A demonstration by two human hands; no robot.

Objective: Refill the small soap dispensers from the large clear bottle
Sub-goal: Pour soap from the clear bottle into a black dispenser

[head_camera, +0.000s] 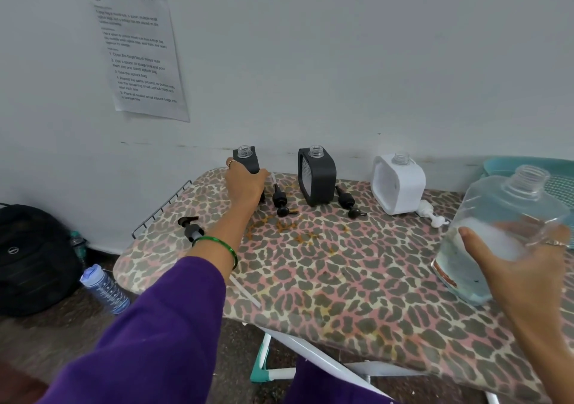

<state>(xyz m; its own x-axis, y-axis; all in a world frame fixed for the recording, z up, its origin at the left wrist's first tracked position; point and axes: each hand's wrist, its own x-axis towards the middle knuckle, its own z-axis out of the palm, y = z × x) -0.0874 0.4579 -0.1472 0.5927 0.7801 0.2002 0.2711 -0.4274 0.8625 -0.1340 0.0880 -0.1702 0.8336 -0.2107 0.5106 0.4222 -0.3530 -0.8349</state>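
Note:
Three small dispensers stand uncapped along the wall on the leopard-print board: a dark grey one at the left, a black one in the middle, a white one at the right. My left hand grips the left dark grey dispenser around its body. My right hand holds the large clear bottle, open-necked and tilted, with clear liquid inside, above the board's right side. Two black pump heads and a white pump head lie beside the dispensers.
Another black pump lies near the board's left end by a wire rack. A teal basket sits at the far right. On the floor at the left are a black backpack and a blue water bottle. A printed sheet hangs on the wall.

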